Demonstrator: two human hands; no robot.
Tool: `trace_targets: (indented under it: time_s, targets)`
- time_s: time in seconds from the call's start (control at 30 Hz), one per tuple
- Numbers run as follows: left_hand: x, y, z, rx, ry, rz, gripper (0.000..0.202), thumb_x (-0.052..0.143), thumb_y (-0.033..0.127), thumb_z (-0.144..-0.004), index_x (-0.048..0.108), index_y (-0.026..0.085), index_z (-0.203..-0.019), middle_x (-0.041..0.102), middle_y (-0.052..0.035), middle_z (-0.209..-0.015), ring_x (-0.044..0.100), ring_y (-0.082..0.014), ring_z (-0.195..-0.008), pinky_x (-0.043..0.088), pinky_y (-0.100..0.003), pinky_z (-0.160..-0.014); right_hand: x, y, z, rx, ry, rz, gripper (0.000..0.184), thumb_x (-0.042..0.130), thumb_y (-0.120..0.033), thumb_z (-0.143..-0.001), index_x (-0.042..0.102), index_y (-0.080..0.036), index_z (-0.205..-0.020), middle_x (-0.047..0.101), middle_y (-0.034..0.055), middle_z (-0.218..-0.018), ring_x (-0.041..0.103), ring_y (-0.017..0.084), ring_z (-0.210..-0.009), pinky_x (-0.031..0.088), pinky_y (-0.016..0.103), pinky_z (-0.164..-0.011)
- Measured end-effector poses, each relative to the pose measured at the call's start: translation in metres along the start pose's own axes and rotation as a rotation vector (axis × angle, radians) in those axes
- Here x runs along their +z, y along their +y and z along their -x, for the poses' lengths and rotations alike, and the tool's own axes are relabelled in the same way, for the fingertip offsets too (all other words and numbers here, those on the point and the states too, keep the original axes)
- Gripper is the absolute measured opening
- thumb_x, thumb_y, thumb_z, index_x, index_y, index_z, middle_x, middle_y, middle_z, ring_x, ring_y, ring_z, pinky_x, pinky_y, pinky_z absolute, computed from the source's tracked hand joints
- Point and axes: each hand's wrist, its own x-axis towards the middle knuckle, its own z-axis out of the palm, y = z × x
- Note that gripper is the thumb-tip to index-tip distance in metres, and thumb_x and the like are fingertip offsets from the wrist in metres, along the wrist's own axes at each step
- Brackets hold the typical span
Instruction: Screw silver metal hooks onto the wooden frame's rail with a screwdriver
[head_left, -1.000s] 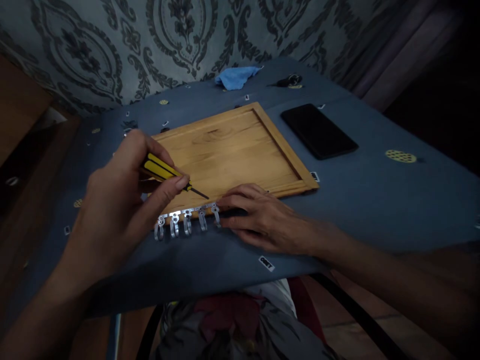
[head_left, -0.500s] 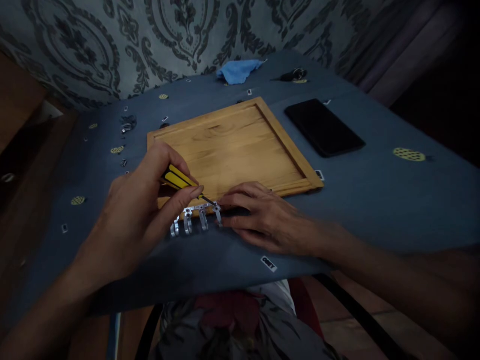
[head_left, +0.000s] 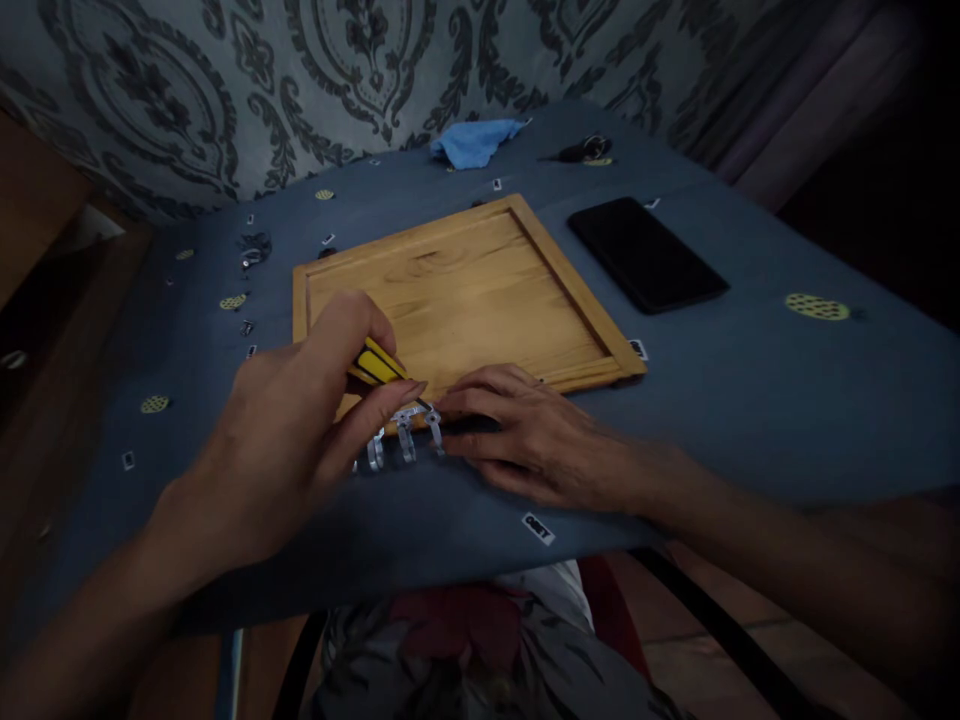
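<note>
My left hand (head_left: 292, 420) is closed around the yellow-and-black handle of a screwdriver (head_left: 379, 362). The screwdriver's tip meets the top of the rightmost hook on a silver metal hook rail (head_left: 406, 435). Several curved hooks hang from this rail, and my left fingers hide its left end. The rail lies along the near edge of a framed wooden board (head_left: 450, 310). From the other side, my right hand (head_left: 532, 435) rests over the board's near edge, its bent fingers pressed against the rail's right end beside the screwdriver tip.
A black phone-like slab (head_left: 645, 255) lies right of the board. Behind are a blue cloth (head_left: 476, 143) and a dark object, perhaps keys (head_left: 585, 150). Small metal pieces (head_left: 253, 250) lie at the left on the blue tablecloth (head_left: 750, 420). A patterned wall stands behind.
My left hand has shifted slightly right and turned around the screwdriver, covering more of the rail. The screwdriver's tip stays at the rightmost hook. My right hand has kept its place.
</note>
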Motion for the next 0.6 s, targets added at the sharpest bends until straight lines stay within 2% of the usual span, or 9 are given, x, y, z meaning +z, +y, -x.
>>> trace_targets:
  time_s: [0.2,0.4,0.6]
  targets:
    - [0.001,0.0044,-0.0068,0.044,-0.071,0.011,0.011,0.056,0.028,-0.092,0.046,0.03,-0.093,0.056,0.006,-0.061,0.06,-0.0175,-0.048,0.035,-0.031,-0.041,0.0012,0.0008,0.0012,-0.005,0.013,-0.01,0.026,0.055,-0.019,-0.096,0.069,-0.017,-0.118,0.061,0.0133,-0.13,0.048,0.029,-0.12,0.045,0.05,-0.102]
    - [0.0044,0.0079,-0.006,0.019,-0.007,-0.019,0.012,0.056,0.03,-0.092,0.044,0.03,-0.09,0.056,0.0068,-0.058,0.061,-0.018,-0.047,0.034,-0.032,-0.04,-0.0011,-0.0012,0.0002,0.002,0.013,-0.006,0.026,0.054,-0.019,-0.097,0.069,-0.017,-0.117,0.062,0.013,-0.129,0.049,0.029,-0.119,0.045,0.049,-0.103]
    - [0.006,0.0094,-0.0062,0.008,-0.017,-0.016,0.012,0.055,0.03,-0.092,0.043,0.03,-0.09,0.056,0.0068,-0.057,0.061,-0.0176,-0.047,0.035,-0.031,-0.039,0.0009,0.0003,0.0012,0.005,0.01,-0.008,0.026,0.054,-0.02,-0.097,0.069,-0.018,-0.118,0.061,0.0125,-0.13,0.047,0.028,-0.122,0.044,0.05,-0.103]
